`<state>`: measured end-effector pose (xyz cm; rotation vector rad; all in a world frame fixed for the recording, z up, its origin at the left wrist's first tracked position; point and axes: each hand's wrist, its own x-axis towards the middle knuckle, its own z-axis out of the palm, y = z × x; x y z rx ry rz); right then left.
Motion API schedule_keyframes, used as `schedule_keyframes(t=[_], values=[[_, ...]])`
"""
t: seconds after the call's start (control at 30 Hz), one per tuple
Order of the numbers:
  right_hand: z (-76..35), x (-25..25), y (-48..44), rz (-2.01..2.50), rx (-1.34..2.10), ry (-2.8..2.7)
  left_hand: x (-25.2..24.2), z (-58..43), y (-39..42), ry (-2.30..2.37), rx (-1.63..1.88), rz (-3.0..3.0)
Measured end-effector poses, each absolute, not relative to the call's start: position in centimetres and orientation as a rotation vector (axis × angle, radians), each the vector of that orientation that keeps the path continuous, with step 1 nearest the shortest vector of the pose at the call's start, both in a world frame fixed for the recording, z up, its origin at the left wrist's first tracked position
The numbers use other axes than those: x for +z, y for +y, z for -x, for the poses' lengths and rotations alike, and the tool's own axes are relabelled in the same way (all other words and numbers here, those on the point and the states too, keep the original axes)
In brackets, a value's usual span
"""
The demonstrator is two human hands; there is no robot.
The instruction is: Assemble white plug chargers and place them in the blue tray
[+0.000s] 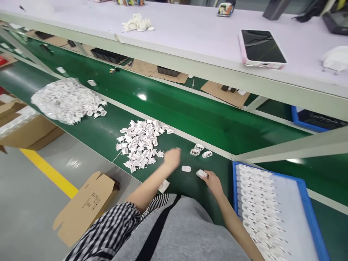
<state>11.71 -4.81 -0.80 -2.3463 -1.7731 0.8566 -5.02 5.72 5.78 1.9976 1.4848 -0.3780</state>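
Note:
My left hand [172, 158] hovers over the green belt [212, 119], just right of a loose heap of small white plug parts [140, 143]. Its fingers are curled and motion-smeared. My right hand [213, 181] rests on the belt with its fingers pinched on one white charger shell [201, 173]. Another white shell [186, 168] lies between the two hands. Three more shells [200, 150] lie a little farther back.
A blue tray [310, 203] at the right holds rows of white chargers. A clear bag of white parts [67, 101] lies at the left. On the shelf above rest a phone [261, 47] and white finger cots [138, 23]. A cardboard box [87, 206] stands on the floor.

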Motion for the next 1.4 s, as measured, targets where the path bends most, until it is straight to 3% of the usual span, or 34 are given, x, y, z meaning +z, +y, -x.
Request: schedule_keyframes(t=[0.1,0.23,0.47,0.63,0.73,0.87,1.13,1.4], values=[[-12.6,-1.0,-3.9,2.28,0.943,-1.629,3.7,9.7,9.0,1.705,-0.521,-2.024],[-13.3,-1.3,-4.3,2.193,1.054,-1.605,0.4,12.2,9.2,1.644,-0.612,-2.156],[-14.2,-0.5,-4.6,2.127,1.073,-1.363,1.9,6.8,7.3,1.238,0.258,-1.913],[-13.1,2.8,-1.6,1.584,1.375,-0.79,2.9,1.6,6.2,0.92,0.513,-1.486],[-12.1,3.7,0.2,1.283,1.499,-0.634,2.9,0.3,6.5,0.858,0.467,-1.464],[-12.3,2.6,1.1,1.242,1.422,-0.465,2.8,0.2,6.8,1.07,0.393,-1.711],[-14.8,0.2,-1.9,1.185,1.362,-0.034,0.8,-2.4,1.3,0.945,-0.401,-2.332],[-15.4,0.4,-3.4,1.139,1.366,0.016,0.5,-2.6,4.2,0.882,-0.278,-1.735]])
